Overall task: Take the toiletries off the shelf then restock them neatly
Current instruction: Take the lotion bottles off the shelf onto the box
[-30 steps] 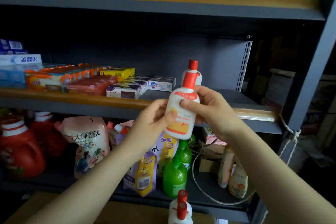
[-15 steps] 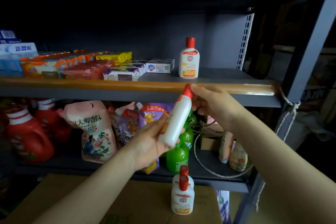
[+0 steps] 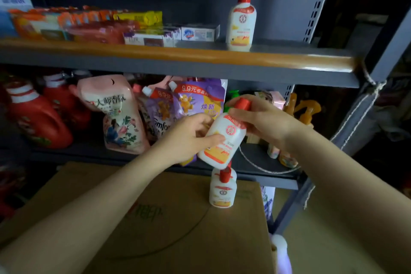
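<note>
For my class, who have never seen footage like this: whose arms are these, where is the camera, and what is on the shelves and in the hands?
No machine here: these are a person's two bare arms, filmed by a wide camera worn on the head, looking forward and down. Both hands hold one white bottle with a red cap, tilted: the left hand grips its body, the right hand its neck. A matching bottle stands upright on the upper shelf, beside soap boxes. Another bottle stands on a cardboard box below. The lower shelf holds refill pouches and red jugs.
</note>
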